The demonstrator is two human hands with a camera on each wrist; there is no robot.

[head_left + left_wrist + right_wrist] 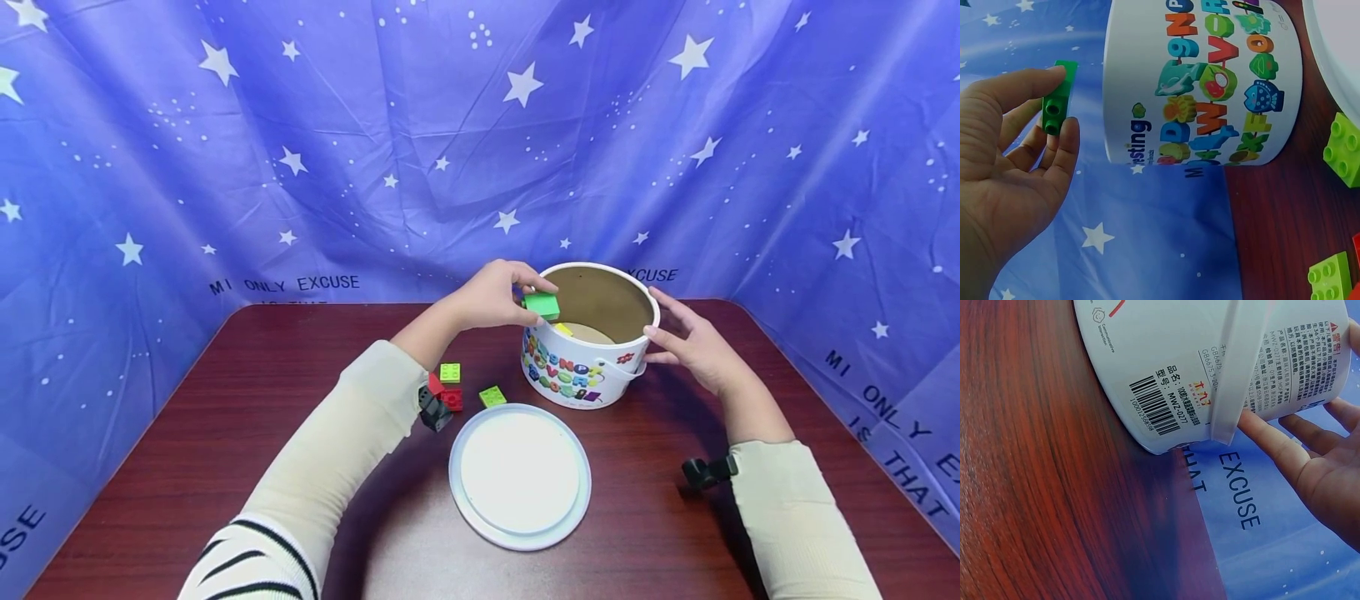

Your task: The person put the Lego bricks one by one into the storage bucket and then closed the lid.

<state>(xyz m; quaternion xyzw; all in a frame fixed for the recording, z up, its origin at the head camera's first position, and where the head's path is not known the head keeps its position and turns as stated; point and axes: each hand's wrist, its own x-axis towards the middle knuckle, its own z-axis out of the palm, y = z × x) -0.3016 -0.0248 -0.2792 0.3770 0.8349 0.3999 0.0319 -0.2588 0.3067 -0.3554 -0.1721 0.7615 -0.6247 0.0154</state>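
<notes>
My left hand pinches a green building brick between thumb and fingers, at the left rim of a white bucket. Two round studs of that brick show in the left wrist view. A yellow piece lies low inside the bucket; part of the inside is hidden by the near wall. On the other side, my right hand touches the bucket's right rim and outer wall with spread, fairly straight fingers. One fingertip meets the white carrying handle in the right wrist view.
A round white lid lies on the dark red wooden table in front of the bucket. Left of it are lime green bricks and red bricks, partly behind the left wrist camera. Blue starry cloth surrounds the table.
</notes>
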